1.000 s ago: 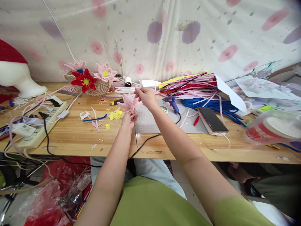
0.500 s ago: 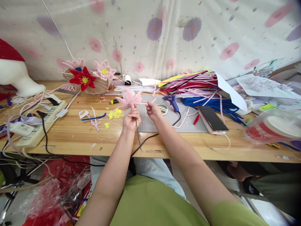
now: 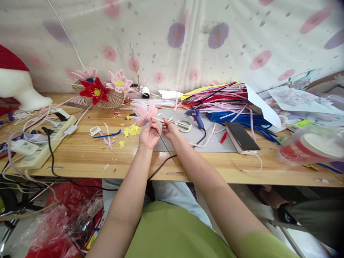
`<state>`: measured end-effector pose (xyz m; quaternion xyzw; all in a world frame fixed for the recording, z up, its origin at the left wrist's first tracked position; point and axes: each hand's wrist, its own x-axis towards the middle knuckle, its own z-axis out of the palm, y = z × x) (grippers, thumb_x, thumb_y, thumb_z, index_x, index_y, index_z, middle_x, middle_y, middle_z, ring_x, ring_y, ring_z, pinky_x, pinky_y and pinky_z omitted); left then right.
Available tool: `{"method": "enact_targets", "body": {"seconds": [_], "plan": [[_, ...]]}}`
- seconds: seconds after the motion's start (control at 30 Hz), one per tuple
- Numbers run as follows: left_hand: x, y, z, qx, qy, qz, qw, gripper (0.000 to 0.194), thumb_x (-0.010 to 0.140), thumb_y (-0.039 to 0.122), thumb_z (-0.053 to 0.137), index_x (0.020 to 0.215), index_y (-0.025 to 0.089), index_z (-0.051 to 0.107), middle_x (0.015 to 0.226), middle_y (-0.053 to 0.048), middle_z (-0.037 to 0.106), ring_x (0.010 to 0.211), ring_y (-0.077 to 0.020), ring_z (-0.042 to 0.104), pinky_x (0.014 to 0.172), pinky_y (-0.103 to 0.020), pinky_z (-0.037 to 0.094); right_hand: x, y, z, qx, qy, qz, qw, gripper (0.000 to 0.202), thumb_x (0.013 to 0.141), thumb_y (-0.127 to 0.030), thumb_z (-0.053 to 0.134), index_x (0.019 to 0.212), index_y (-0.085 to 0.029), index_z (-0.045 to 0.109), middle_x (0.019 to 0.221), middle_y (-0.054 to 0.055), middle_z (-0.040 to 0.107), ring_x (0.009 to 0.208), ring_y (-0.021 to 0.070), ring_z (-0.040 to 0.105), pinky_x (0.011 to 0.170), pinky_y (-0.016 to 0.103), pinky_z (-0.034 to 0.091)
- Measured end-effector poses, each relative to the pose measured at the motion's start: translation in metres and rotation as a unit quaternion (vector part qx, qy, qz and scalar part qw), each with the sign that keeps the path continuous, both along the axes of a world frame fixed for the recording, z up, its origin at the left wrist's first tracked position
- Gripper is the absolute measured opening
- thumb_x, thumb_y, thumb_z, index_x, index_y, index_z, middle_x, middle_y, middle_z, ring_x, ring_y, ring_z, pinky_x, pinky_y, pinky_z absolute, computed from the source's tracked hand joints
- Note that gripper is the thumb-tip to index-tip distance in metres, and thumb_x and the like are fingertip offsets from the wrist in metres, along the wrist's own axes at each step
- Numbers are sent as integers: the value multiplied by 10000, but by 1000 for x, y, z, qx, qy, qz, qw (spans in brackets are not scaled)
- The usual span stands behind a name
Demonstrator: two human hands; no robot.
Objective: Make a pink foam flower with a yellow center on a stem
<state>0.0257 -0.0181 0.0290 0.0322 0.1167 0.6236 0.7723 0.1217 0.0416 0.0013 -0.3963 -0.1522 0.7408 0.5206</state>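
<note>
Left hand: the left hand is gripping the dark stem just below the bloom, its fingers curled and closed on it, seemingly so the flower is keeping steady while the other hand is working.
Right hand: the right hand is pinching a pale pink strip, thumb and fingertips together on it, apparently keeping the strip taut near the bloom's base; whether the strip is joined there, I cannot tell.
Pink flower: the pink flower is sitting above the left hand, near the middle of the table, its petals spreading far and left; the stem is slanting near and right, leaving the base within the right hand's reach.
Cutting mat: the grey cutting mat is lying beyond and right of the hands, presumably protecting the wood.
Tools: pale-handled scissors are resting on the mat just beyond the right hand, and the blue glue gun is standing or lying farther right, both probably being kept handy.
Scraps: yellow scraps are lying left of the left hand, likely pushed aside as offcuts.
</note>
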Motion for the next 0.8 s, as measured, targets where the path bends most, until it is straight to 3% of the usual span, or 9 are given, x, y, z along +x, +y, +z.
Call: {"method": "enact_targets", "body": {"seconds": [0.2, 0.4, 0.5, 0.63, 0.8], "plan": [[-13, 8, -9, -38, 53, 33, 997, 333, 943, 254, 306, 781, 96, 551, 574, 27, 379, 405, -21, 289, 310, -96, 225, 4, 0, 5, 59, -6, -18, 998, 241, 898, -227, 428, 700, -139, 534, 448, -76, 435, 343, -2, 324, 344, 103, 233], [-10, 12, -11, -86, 33, 58, 994, 350, 952, 250, 271, 683, 127, 459, 512, 58, 305, 362, -8, 221, 280, -80, 144, 4, -7, 21, 201, -62, -38, 977, 231, 861, -239, 478, 689, -136, 592, 486, -54, 495, 364, 7, 351, 358, 136, 238], [-8, 5, -6, -55, 6, 47, 997, 323, 954, 191, 258, 701, 134, 451, 520, 57, 317, 370, -11, 237, 286, -78, 152, 7, -2, 23, 167, -55, -39, 984, 243, 870, -220, 462, 678, -135, 584, 482, -53, 487, 371, 6, 362, 364, 126, 249], [-1, -8, -3, 17, -11, 34, 999, 278, 929, 94, 280, 738, 149, 475, 542, 48, 337, 400, -25, 273, 305, -82, 178, 7, 8, 9, 73, -40, -4, 997, 259, 893, -204, 411, 681, -141, 547, 468, -55, 473, 368, 14, 363, 361, 114, 269], [13, -16, -10, 72, -34, 43, 996, 279, 916, 71, 291, 901, 157, 555, 573, 41, 365, 427, -36, 314, 310, -88, 194, -12, 16, -23, 86, -90, 38, 992, 249, 853, -176, 439, 607, -164, 466, 423, -69, 415, 360, 43, 342, 360, 139, 278]]}}
